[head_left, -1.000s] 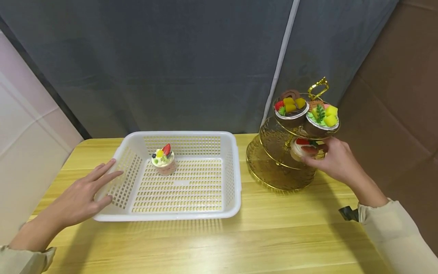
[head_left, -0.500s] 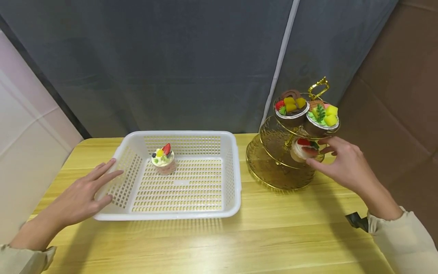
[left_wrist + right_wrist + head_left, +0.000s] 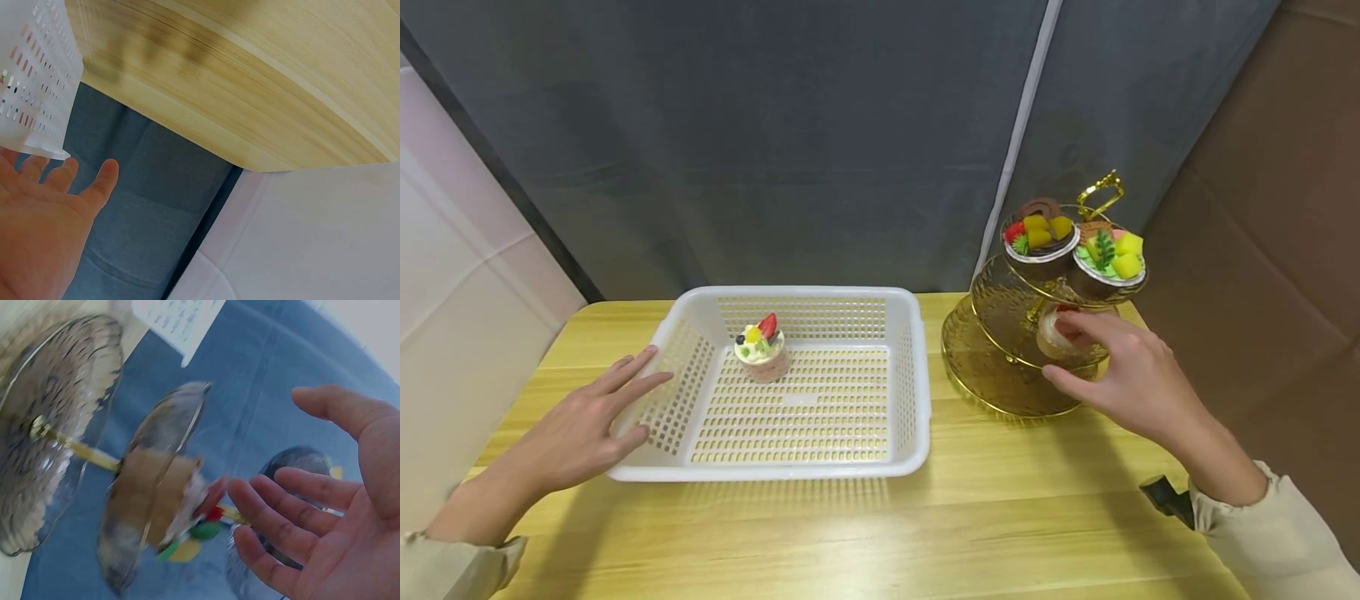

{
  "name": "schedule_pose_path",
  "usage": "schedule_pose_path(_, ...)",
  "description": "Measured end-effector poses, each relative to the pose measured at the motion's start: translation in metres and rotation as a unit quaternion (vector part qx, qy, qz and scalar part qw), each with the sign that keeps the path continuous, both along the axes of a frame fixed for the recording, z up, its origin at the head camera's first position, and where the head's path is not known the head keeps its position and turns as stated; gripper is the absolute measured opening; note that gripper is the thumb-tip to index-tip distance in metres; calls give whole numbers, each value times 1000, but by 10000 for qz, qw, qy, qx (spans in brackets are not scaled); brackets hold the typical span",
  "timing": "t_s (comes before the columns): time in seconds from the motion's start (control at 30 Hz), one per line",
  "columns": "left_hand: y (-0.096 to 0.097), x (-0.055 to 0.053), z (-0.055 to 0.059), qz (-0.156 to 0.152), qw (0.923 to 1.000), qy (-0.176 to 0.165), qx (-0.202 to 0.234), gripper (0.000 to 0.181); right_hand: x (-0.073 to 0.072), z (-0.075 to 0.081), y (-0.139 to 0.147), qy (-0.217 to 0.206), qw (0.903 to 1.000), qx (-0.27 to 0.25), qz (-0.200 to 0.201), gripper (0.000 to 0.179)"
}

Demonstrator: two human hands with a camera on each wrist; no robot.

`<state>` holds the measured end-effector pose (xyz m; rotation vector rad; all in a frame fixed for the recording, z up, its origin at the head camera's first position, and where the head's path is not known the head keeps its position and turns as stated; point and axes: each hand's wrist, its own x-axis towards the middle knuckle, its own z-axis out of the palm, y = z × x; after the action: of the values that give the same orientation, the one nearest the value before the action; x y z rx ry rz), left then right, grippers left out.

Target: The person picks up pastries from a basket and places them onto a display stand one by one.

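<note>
My right hand point(image 3: 1138, 379) is beside the middle tier of a gold-rimmed three-tier cake stand point(image 3: 981, 379). Its thumb and fingers are spread apart, and in the head view the fingers overlap a cream dessert cup point(image 3: 1054, 337) topped with red fruit. From the right wrist, a gap shows between the fingertips and this tan cup point(image 3: 156, 494), which sits on the tier. My left hand point(image 3: 580, 429), fingers extended, is at the left rim of a white perforated plastic basket point(image 3: 775, 473). Inside the basket stands a fruit-topped dessert cup point(image 3: 762, 358).
On the top tier sit a chocolate dessert cup point(image 3: 1039, 250) with mango-like cubes and a green-cream cup point(image 3: 1108, 267). A gold handle point(image 3: 1100, 196) rises above them. A dark grey curtain point(image 3: 775, 150) hangs behind the wooden table point(image 3: 820, 542).
My right hand held the red-topped cup, then let go and drew back right. Now its fingers have come forward over the cup from above. The left hand keeps its place at the basket.
</note>
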<state>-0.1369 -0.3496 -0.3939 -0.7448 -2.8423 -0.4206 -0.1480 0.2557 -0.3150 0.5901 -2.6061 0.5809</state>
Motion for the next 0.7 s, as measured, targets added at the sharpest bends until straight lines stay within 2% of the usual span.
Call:
schedule_pose_path(0.17, -1, -1, -1, -10, 10000, -12, 4, 67, -3, 3, -17, 198, 9991, 96, 354, 54)
schedule_pose_path(0.3, -2, -1, -1, 18, 10000, -25, -18, 67, -8, 6, -32, 150, 9981, 178, 572, 53)
schedule_pose_path(0.53, -2, -1, 0, 18, 10000, 15, -36, 66, -23, 12, -66, -219, 9937, 247, 1066, 59)
schedule_pose_path(0.7, -1, 0, 0, 9, 10000, -4, -20, 66, -34, 18, -90, -597, 9902, 323, 1222, 62)
